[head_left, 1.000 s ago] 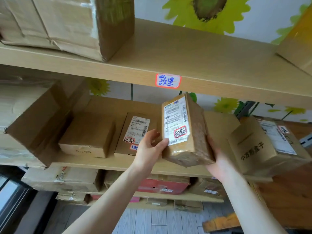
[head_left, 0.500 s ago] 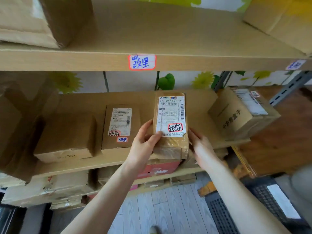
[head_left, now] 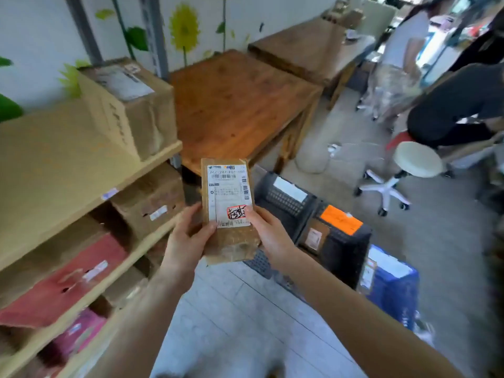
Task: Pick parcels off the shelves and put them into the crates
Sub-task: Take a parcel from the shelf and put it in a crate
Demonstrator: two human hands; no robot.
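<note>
Cardboard parcel (head_left: 231, 248), label (head_left: 228, 196) up, hangs near the black crates (head_left: 286, 199), fingers (head_left: 252, 215) of left hand (head_left: 185, 241) and right hand (head_left: 270, 234) curled round its lower edges; best lowered flat, not dropped.

A reddish-brown wooden table (head_left: 240, 105) stands in the middle distance, with a darker wooden table (head_left: 308, 47) beyond it to the right. A white wall with yellow sunflower decals (head_left: 184, 28) lies behind. On the right is a white round-seated swivel stool (head_left: 417, 159). Near it a person in dark clothes (head_left: 458, 105) bends over.
</note>
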